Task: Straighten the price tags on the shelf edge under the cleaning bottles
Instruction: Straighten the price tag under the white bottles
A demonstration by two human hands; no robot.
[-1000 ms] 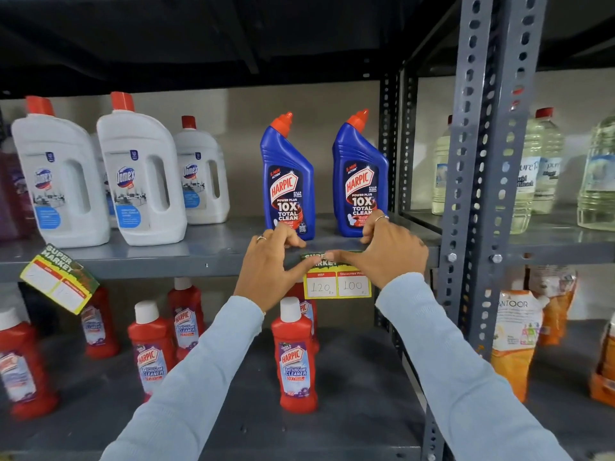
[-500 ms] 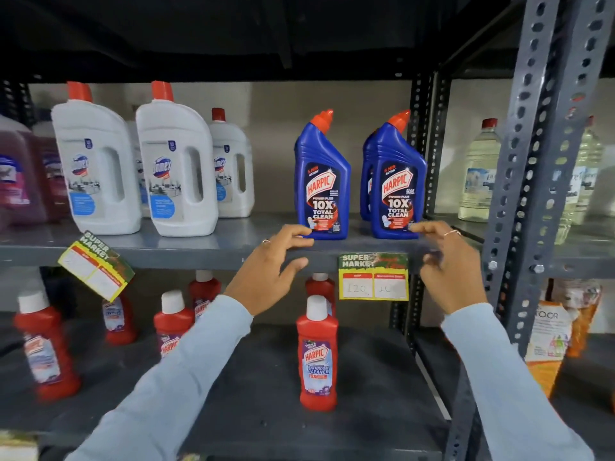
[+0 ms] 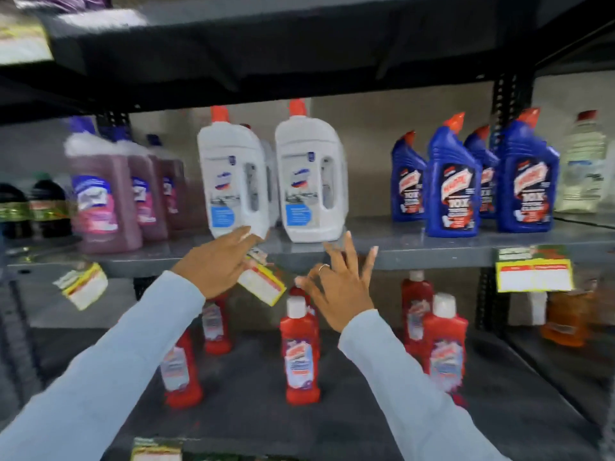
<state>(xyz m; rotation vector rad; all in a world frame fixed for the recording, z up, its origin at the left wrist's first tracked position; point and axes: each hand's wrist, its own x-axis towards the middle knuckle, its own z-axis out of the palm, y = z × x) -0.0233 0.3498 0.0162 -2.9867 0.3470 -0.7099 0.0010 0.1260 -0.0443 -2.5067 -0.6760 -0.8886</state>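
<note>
Nearest are two pale blue sleeves reaching up toward the shelf edge (image 3: 416, 252). The left hand (image 3: 216, 264) has its fingers extended over the upper end of a crooked price tag (image 3: 263, 282) that hangs tilted, its lower end swung down to the right; the fingers touch or overlap the tag, but blur hides whether they pinch it, so I cannot tell the grip. The right hand (image 3: 339, 287) is spread wide, fingers fanned, holding nothing, just right of that tag and in front of the shelf edge; a ring shows on one finger.

Three tags show along this edge: the tilted one at the hands, another tilted tag (image 3: 81, 284) well to the left, and a level tag (image 3: 534, 271) far right under the blue bottles (image 3: 452, 184).

On the lower shelf, behind the arms, stand red bottles with white caps (image 3: 301, 347); about seven show, some partly hidden.

Farther back, on the shelf above the tags, from left: two dark bottles (image 3: 46, 207), three pinkish-purple bottles (image 3: 103, 201), two white jugs with red caps (image 3: 309, 178) in front with another partly hidden behind, then four blue bottles, and a clear bottle (image 3: 582, 168) past the upright at far right.
</note>
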